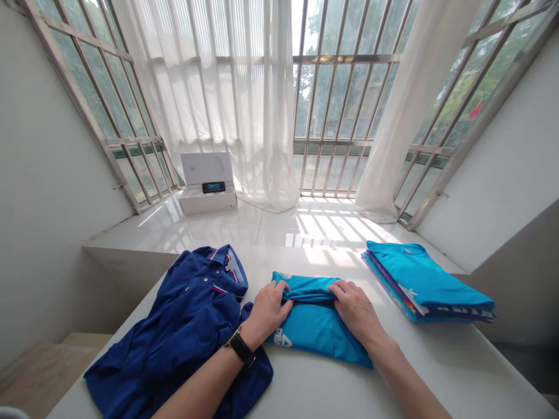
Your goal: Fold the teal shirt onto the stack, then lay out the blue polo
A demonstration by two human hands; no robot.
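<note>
A bright blue shirt, partly folded into a narrow strip with white print at its left end, lies on the white table in front of me. My left hand, a dark watch on its wrist, pinches the left end of the folded-over edge. At the other end of that edge, my right hand grips the cloth with bent fingers. Close by my left forearm, a navy polo shirt is spread loosely, its striped collar pointing toward the window.
A stack of folded shirts, bright blue on top, sits at the table's right edge. On the window ledge stands an opened white box with a small lit device. Sheer curtains hang before the barred window.
</note>
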